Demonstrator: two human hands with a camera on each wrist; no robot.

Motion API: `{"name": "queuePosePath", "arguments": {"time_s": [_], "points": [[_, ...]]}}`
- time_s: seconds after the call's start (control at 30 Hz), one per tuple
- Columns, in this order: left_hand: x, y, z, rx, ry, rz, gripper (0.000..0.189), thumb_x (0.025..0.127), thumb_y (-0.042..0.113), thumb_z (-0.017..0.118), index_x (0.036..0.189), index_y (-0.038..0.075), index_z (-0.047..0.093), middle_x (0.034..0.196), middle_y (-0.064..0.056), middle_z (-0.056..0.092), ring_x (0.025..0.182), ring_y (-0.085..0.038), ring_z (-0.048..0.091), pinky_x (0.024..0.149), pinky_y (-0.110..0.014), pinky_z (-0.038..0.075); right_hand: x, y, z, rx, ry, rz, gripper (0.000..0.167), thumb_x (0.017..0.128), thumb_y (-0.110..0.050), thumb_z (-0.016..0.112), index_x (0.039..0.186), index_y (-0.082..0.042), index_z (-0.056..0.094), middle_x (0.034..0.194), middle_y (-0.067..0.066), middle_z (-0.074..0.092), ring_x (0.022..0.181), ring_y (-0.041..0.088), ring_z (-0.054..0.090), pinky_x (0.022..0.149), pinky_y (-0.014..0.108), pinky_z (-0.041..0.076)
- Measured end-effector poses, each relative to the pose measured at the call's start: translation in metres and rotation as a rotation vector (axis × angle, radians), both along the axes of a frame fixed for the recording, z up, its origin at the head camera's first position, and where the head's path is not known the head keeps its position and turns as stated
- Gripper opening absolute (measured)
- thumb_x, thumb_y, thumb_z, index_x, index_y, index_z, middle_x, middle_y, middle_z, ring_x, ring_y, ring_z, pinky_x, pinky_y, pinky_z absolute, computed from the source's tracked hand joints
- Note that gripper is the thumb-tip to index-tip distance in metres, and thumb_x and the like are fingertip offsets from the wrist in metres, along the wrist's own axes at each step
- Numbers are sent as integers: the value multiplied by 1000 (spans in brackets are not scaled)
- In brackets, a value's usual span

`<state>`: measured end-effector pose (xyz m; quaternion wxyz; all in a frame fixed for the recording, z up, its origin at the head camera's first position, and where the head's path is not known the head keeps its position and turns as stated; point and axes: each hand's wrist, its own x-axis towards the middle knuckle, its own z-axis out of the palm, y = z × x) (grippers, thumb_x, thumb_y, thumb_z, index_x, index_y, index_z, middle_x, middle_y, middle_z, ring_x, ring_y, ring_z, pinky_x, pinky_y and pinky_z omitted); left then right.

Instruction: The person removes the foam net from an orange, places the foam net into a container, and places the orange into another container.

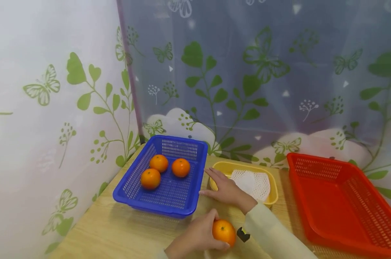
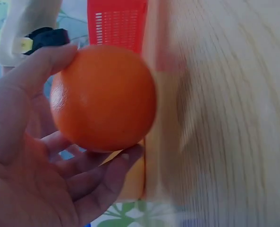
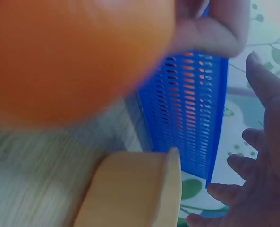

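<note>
My left hand (image 1: 197, 232) grips an orange (image 1: 224, 232), thumb on one side and fingers round the other. The left wrist view shows this orange (image 2: 104, 99) close up, held above the wooden surface. My right hand (image 1: 226, 187) is spread with nothing in it, between the blue basket (image 1: 156, 208) and the small yellow basket (image 1: 273, 183). In the right wrist view its fingers (image 3: 241, 165) are straight and apart. Three more oranges (image 1: 150, 178) lie in the blue basket. White foam netting (image 1: 260, 185) lies in the yellow basket, partly hidden by the right forearm.
A large red basket (image 1: 331, 201) stands on the right of the wooden table (image 1: 95, 230). Behind the table hangs a curtain (image 1: 228, 72) printed with leaves and butterflies, and a similar white sheet (image 1: 53, 126) covers the left side.
</note>
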<state>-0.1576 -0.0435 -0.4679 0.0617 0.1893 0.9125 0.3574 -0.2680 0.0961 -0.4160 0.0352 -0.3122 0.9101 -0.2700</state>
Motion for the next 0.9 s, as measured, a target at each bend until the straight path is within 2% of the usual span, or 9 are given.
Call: {"name": "queuePosePath", "arguments": {"time_s": [0.13,0.27,0.5,0.67,0.9], "points": [[12,-9,2,2,-70,-54,55,65,48,85,99,22,52,83,13,55,70,-4,50,64,-22,45,5,-6,-5,-15,-13,48,82,87,-54,65,152,-16,33,158,13,25,143,38,25,106,66,28],[21,-16,3,44,-144,-56,53,65,50,83,100,24,53,85,14,56,71,-5,51,64,-23,46,8,-14,-6,-9,-12,103,77,89,-53,63,150,-13,37,158,13,25,142,38,28,107,60,31],[28,-34,8,75,-209,-61,54,66,55,81,102,25,53,88,14,56,74,-5,53,66,-25,47,12,-24,-9,18,-1,85,74,91,-53,61,148,-10,41,158,10,27,142,34,28,110,56,30],[35,-46,19,102,-218,-48,53,67,53,82,103,26,53,88,13,58,76,-6,54,67,-25,48,15,-27,-9,16,-28,58,83,90,-54,61,149,-3,35,158,13,25,144,36,24,112,56,26],[38,-61,37,166,-179,-88,50,71,44,82,105,26,50,99,11,57,86,-6,55,72,-24,49,15,-29,-5,42,-55,46,85,90,-53,61,150,-1,31,159,13,22,144,34,24,113,53,26]]}}
